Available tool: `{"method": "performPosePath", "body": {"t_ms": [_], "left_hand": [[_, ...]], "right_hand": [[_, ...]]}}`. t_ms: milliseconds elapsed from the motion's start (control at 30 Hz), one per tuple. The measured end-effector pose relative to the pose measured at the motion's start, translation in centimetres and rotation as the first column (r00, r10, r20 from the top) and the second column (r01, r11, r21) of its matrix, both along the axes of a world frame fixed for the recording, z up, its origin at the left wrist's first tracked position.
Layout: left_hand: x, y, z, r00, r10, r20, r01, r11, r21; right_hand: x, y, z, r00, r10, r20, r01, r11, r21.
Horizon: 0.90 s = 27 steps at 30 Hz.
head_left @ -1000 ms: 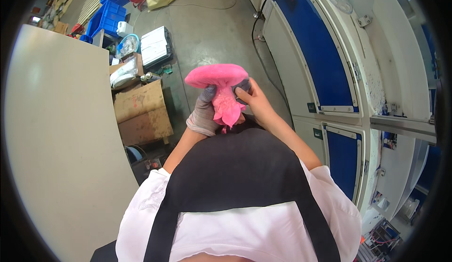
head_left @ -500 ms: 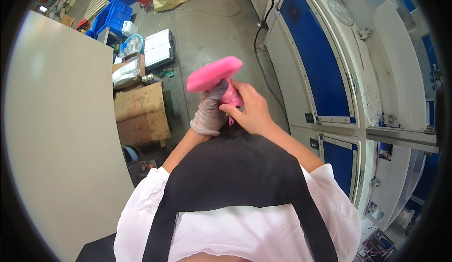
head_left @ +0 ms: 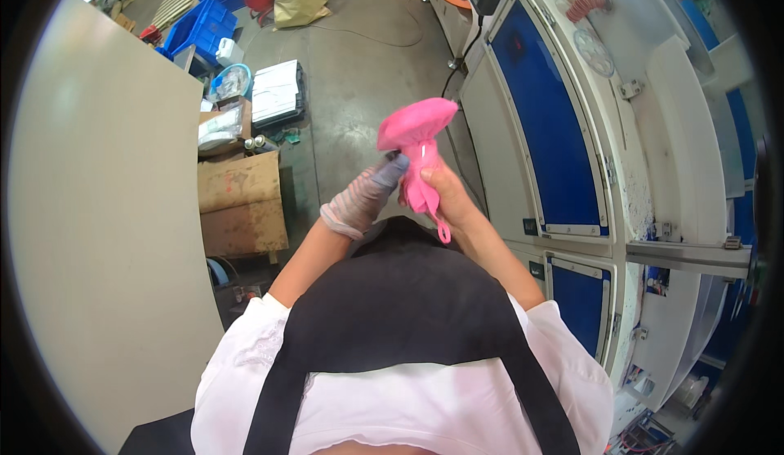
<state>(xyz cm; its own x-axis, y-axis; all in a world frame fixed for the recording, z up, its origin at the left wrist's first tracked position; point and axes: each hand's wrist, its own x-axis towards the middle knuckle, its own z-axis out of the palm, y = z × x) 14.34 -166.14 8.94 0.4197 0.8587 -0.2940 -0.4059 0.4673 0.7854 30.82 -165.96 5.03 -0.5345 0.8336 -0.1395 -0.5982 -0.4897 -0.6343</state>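
Observation:
A pink handled tool (head_left: 421, 169) stands upright in front of my apron. It has a broad oval head (head_left: 418, 122) at the top and a small hanging loop at the lower end of its handle. My bare right hand (head_left: 447, 189) wraps the handle from the right, thumb across its front. Close against the handle's left side is my left hand (head_left: 369, 192), in a grey-and-pink striped glove with dark fingertips. Its fingers look closed with the thumb pressed to them; what they hold, if anything, is hidden.
A large pale panel (head_left: 106, 210) fills the left side. Beyond it sit a stained cardboard box (head_left: 239, 202), a black case (head_left: 278, 95) with a white top, and blue crates (head_left: 204, 26). A white machine with blue doors (head_left: 555, 112) runs along the right; a black cable hangs beside it.
The pink tool has shifted right and its head has tilted. My right hand has wrapped lower round the handle, while my left hand has slid to the handle's left side.

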Motion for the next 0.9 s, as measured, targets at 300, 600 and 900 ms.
{"method": "performPosePath", "body": {"t_ms": [300, 600, 900], "left_hand": [[-5.3, 0.2, -2.2, 0.938, 0.287, 0.195, -0.294, 0.956, 0.010], [-11.2, 3.6, -4.4, 0.216, 0.546, -0.810, 0.306, 0.750, 0.587], [-8.9, 10.7, -4.0, 0.197, 0.514, -0.835, 0.360, 0.754, 0.549]], "right_hand": [[-6.7, 1.2, 1.7, 0.773, -0.031, 0.634, -0.076, 0.987, 0.141], [-11.6, 2.4, 1.2, 0.820, -0.139, 0.555, -0.139, 0.892, 0.429], [-13.2, 9.8, -1.5, 0.913, -0.201, 0.354, 0.259, 0.958, -0.123]]}}
